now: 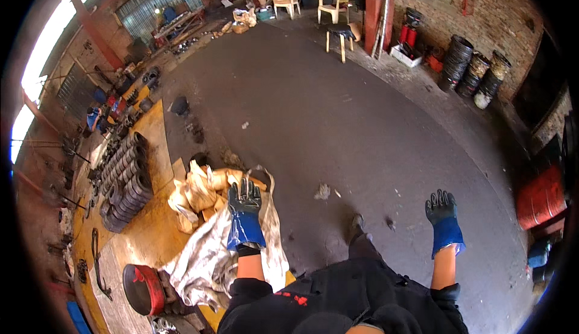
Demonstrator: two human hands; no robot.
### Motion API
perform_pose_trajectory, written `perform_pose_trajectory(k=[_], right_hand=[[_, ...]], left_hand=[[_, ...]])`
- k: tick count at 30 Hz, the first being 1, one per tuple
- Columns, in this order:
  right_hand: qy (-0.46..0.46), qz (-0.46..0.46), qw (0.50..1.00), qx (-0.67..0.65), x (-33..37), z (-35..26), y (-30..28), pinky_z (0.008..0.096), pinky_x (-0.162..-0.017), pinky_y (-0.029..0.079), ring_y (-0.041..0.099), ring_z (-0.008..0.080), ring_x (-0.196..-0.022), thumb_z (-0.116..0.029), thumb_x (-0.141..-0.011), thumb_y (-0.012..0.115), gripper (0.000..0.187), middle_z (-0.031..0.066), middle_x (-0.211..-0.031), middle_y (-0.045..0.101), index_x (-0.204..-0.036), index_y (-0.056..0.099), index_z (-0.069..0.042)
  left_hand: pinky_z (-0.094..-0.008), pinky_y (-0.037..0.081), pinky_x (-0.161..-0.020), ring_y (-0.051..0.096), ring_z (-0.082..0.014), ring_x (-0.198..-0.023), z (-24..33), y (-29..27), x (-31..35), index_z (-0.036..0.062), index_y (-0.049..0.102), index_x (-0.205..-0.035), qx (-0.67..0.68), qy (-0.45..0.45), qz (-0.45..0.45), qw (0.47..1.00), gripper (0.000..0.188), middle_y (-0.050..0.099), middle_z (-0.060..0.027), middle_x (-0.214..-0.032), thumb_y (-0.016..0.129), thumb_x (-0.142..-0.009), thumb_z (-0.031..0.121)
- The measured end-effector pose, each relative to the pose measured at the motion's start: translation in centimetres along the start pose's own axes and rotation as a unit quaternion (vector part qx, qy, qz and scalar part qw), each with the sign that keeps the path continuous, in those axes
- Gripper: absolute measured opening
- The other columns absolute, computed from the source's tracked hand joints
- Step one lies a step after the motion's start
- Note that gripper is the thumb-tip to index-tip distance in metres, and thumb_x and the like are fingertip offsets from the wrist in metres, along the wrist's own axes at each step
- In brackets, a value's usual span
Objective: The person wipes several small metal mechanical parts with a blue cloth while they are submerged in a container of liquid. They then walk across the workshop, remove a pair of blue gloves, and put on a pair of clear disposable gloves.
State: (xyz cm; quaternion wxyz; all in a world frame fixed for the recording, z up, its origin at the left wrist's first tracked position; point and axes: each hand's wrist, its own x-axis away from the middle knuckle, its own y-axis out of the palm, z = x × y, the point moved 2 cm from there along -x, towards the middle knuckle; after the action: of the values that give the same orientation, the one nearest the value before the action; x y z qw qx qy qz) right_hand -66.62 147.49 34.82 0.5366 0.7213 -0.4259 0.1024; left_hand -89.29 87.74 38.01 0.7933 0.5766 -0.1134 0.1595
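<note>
My left hand [245,210], in a dark glove with a blue cuff, is held out with its fingers stretched and holds nothing. Below or beside it lies a large dirty white sack [205,255]; I cannot tell whether the glove touches it. Crumpled yellowish wrapping [198,192] is heaped by the sack's far end. Out to the right, over the grey floor [338,123], my right hand [442,210] wears a matching glove. Its fingers are apart too, with nothing in them.
Stacked dark metal rings [128,180] stand on a yellow sheet [158,213] at left. A red-banded round part [143,290] sits near me. Plastic chairs [336,2], a red post [375,14] and black drums [457,62] are farther off; a red barrel [541,198] is at right.
</note>
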Motion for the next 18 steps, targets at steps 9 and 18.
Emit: perform_pose_trajectory(k=[9,18], right_hand=[[0.058,-0.011,0.994,0.087,-23.8,8.9,26.7,0.0452,-0.105,0.027,0.032,0.0255,-0.13,-0.039,-0.086,0.049,0.048,0.0055,-0.141,0.037,-0.131,0.044,-0.02],[0.259,-0.395,0.815,0.337,-28.8,39.4,60.3,0.0423,-0.105,0.031,0.042,0.0248,-0.124,-0.027,-0.091,0.051,0.047,0.0071,-0.137,0.043,-0.134,0.042,-0.013]], left_hand=[[-0.0489,0.044,-0.086,0.056,-0.025,-0.103,-3.0,9.2,-21.6,0.028,0.061,-0.102,-0.041,0.021,0.043,0.998,0.019,0.063,-0.0015,-0.109,0.055,-0.086,0.038],[-0.0457,0.046,-0.087,0.056,-0.025,-0.107,-4.9,20.8,-38.4,0.0243,0.061,-0.106,-0.067,0.004,0.008,0.998,0.024,0.06,-0.0045,-0.115,0.056,-0.086,0.037]])
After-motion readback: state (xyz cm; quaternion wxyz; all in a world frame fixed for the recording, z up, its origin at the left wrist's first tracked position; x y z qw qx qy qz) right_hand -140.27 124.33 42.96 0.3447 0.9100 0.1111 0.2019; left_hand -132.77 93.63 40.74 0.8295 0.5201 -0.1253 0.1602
